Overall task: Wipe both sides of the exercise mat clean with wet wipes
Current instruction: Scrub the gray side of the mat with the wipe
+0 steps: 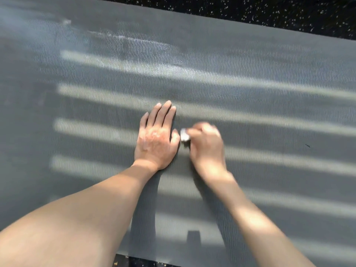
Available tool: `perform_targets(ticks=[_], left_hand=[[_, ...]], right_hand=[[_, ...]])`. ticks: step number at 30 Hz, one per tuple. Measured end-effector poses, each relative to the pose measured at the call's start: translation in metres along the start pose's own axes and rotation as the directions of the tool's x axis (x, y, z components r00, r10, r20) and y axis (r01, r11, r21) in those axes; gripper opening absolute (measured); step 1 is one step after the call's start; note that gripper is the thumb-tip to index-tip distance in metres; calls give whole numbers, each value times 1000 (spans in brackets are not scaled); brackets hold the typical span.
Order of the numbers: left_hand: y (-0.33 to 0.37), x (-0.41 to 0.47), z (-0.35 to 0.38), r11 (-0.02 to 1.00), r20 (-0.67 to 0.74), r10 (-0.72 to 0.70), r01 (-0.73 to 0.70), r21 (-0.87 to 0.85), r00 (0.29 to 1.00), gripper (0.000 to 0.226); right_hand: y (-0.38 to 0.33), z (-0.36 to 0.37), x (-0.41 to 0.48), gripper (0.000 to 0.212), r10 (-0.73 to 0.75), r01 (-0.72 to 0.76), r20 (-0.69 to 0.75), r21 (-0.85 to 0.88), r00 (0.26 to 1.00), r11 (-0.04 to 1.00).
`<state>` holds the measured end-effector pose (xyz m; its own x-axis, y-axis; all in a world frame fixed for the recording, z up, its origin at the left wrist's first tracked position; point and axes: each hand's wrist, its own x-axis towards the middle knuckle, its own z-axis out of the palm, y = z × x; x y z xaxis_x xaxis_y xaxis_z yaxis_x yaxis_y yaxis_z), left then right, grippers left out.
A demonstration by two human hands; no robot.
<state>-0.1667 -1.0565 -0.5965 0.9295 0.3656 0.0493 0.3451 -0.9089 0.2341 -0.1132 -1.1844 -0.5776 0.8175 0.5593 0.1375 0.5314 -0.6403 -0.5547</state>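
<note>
A dark grey exercise mat (250, 78) with a fine wavy ribbed texture fills most of the view, striped by bands of sunlight. My left hand (157, 139) lies flat on the mat near its middle, palm down, fingers together and holding nothing. Just to its right, my right hand (207, 145) is blurred and curled around a small bunched white wet wipe (184, 134), which pokes out at the thumb side and rests on the mat. A shiny damp patch (131, 42) shows on the mat farther away.
Black rubber floor with pale speckles (269, 10) borders the mat's far edge at the top right, and a strip of the same floor (146, 262) shows past the near edge at the bottom. A small dark fleck (307, 145) lies on the mat at right.
</note>
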Motion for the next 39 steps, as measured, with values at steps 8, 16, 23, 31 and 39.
perform_targets(ticks=[8, 16, 23, 31, 39], left_hand=[[-1, -1, -1, 1000, 21, -5, 5, 6, 1000, 61], [-2, 1, -2, 1000, 46, -11, 10, 21, 999, 62], [-3, 0, -3, 1000, 62, -4, 2, 21, 998, 62], [-3, 1, -4, 999, 94, -14, 11, 38, 996, 61], [-3, 1, -5, 1000, 103, -16, 14, 22, 995, 61]], right_hand=[[0, -14, -49, 18, -63, 63, 91, 5, 994, 998], [15, 4, 85, 24, 32, -25, 105, -66, 994, 998], [11, -26, -8, 28, -144, 150, 242, -8, 960, 989], [27, 2, 157, 25, -80, 85, 61, -79, 995, 993], [17, -25, 80, 36, -96, 92, 287, 25, 953, 995]])
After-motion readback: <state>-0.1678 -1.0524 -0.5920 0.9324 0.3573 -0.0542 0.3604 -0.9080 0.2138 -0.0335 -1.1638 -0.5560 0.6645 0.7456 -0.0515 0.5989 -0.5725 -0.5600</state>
